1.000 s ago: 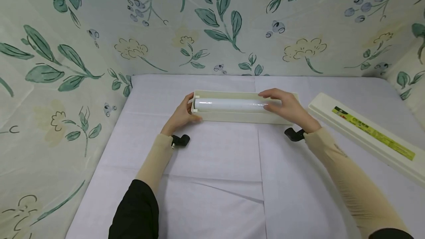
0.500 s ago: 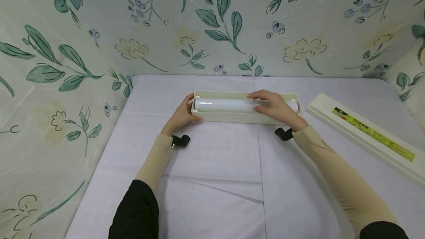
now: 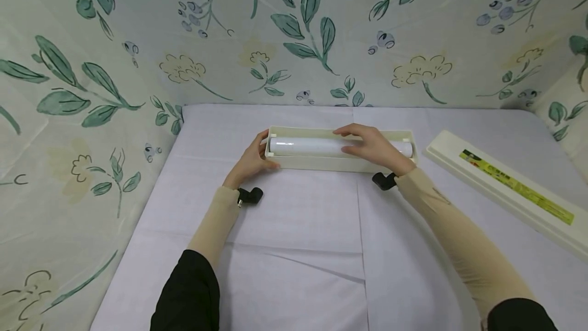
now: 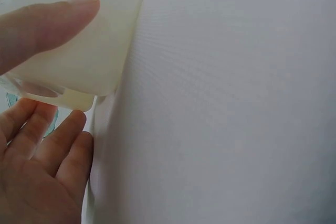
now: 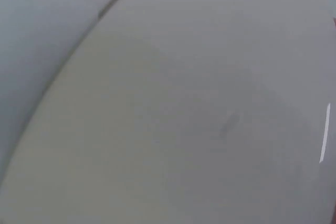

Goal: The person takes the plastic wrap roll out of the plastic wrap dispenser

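Right hand [image 3: 375, 148] moved left, perhaps touching the roll [image 3: 305, 145]; left hand [image 3: 250, 161] grips box [image 3: 319, 163].

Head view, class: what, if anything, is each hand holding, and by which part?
The left hand holds the long box by its left end. The right hand is at the white roll inside; whether it grips cannot be told.

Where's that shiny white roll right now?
In the head view, the white roll lies inside the pale open box, just right of centre, partly under the right hand.
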`<state>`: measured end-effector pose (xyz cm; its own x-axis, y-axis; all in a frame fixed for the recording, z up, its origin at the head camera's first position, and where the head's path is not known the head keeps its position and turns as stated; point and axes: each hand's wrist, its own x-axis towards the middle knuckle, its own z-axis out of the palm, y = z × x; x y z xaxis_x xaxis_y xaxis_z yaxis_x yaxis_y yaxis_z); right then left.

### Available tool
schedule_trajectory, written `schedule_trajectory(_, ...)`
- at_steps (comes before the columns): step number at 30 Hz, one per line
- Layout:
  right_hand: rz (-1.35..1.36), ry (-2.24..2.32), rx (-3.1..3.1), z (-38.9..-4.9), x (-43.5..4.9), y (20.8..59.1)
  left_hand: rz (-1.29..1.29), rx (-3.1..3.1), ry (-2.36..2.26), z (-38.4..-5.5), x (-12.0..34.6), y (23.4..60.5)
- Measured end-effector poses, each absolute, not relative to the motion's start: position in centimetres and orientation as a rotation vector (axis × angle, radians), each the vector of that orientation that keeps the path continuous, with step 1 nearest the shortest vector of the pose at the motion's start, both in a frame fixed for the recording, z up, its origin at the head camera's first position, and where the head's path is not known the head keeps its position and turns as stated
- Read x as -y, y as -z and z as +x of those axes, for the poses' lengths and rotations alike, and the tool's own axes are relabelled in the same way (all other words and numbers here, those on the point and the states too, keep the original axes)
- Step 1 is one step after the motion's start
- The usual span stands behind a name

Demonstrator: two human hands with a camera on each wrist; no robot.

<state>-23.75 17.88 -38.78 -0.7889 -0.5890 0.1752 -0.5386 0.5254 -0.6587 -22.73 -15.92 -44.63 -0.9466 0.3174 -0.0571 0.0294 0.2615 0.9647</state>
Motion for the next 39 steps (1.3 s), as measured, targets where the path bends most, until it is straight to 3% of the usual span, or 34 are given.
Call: schedule_trajectory(39,-1.084,0.703,-2.662,-25.1,-16.6,39.4,0.329,-2.301,-1.726,-22.7,16.0,44.7)
